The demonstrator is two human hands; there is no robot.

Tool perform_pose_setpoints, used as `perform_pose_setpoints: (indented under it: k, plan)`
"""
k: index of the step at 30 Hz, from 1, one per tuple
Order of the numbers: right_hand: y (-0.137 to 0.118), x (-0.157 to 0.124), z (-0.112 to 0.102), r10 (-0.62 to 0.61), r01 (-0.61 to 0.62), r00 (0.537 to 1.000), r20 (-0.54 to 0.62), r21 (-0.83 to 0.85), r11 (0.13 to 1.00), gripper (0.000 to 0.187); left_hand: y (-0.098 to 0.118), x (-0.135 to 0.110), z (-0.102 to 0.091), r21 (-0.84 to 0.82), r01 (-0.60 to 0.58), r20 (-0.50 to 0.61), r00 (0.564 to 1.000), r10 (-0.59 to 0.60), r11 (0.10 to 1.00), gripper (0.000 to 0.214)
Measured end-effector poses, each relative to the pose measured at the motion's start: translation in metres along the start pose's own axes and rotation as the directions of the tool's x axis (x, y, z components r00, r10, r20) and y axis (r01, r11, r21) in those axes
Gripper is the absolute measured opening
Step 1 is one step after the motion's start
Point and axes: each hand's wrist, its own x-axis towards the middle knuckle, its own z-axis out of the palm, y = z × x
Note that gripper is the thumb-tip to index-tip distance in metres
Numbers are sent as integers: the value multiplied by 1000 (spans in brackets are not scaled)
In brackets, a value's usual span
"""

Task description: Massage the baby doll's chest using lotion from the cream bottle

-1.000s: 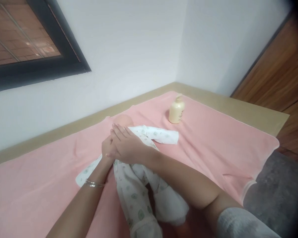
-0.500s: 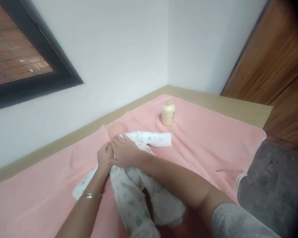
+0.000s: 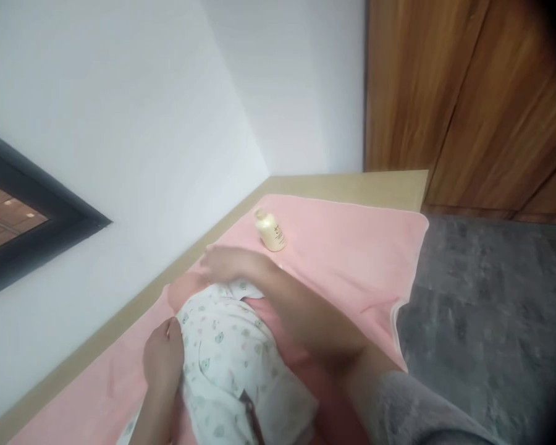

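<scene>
A white baby romper (image 3: 227, 340) with a small green print lies on a pink blanket (image 3: 343, 247), on what looks like a baby doll. The doll's rounded, skin-toned head (image 3: 184, 290) shows at the collar; its face is hidden. My left hand (image 3: 164, 353) is closed at the left edge of the romper, fingers curled against the fabric. My right hand (image 3: 225, 264) reaches across beside the head, over the romper's upper right side. It is smeared by motion, and its fingertips are hidden. A dark, narrow strip (image 3: 250, 411) shows at the romper's lower front.
A cream bottle (image 3: 272, 232) stands on the blanket beyond my right hand. The tan ledge (image 3: 393, 188) meets white walls behind. A dark-framed window (image 3: 55, 213) is at left, wooden doors (image 3: 421, 93) at right, and grey floor (image 3: 482, 321) lies past the blanket's right edge.
My hands were together on the romper's chest and are now apart, the left at its side, the right near the head. The romper front now lies spread wider. The view has turned right.
</scene>
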Motion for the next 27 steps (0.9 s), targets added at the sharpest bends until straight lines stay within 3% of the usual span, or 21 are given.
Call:
perform_pose_setpoints:
  k: [2, 4, 6, 7, 8, 9, 10, 12, 13, 14, 15, 16, 19, 27]
  plan:
    - [33, -2, -34, 108, -96, 987, -117, 106, 990, 46, 20, -4, -11, 52, -73, -136, 987, 80, 996, 40]
    - [63, -10, -56, 262, -237, 921, -290, 118, 964, 48, 50, -9, -22, -38, -154, -194, 970, 144, 987, 44]
    - [87, -20, -63, 352, -341, 868, -350, 93, 935, 52, 86, -12, -31, -316, -143, -102, 988, 116, 938, 39]
    - [95, -24, -63, 380, -373, 855, -353, 89, 923, 56, 105, -10, -33, -488, -90, 8, 994, 107, 868, 34]
    - [102, -28, -61, 398, -393, 849, -348, 88, 915, 60, 124, -6, -33, -675, 4, 123, 987, 107, 738, 30]
    - [107, -31, -57, 411, -405, 846, -340, 90, 910, 63, 141, 2, -31, -821, 143, 260, 956, 139, 552, 28]
    - [110, -33, -53, 418, -413, 846, -332, 90, 907, 65, 158, 12, -27, -855, 197, 314, 933, 178, 480, 26]
    - [112, -33, -46, 423, -420, 851, -310, 80, 904, 69, 187, 38, -17, -877, 305, 404, 886, 227, 370, 31]
    - [112, -32, -43, 425, -423, 856, -293, 74, 903, 71, 199, 51, -12, -828, 535, 561, 792, 242, 169, 35]
    - [111, -30, -40, 430, -428, 861, -273, 71, 901, 72, 209, 65, -7, -722, 692, 659, 693, 292, -13, 40]
    - [110, -28, -38, 437, -435, 863, -253, 69, 898, 72, 218, 76, -3, -620, 773, 709, 626, 326, -134, 45]
    - [109, -27, -37, 447, -444, 863, -237, 67, 893, 70, 225, 86, 1, -571, 793, 715, 608, 346, -212, 49]
    - [104, -24, -36, 478, -478, 848, -228, 58, 877, 60, 239, 101, 9, -513, 793, 709, 607, 360, -327, 52]
    - [94, -19, -35, 562, -570, 794, -233, 36, 821, 52, 243, 109, 12, -463, 768, 663, 631, 403, -443, 60]
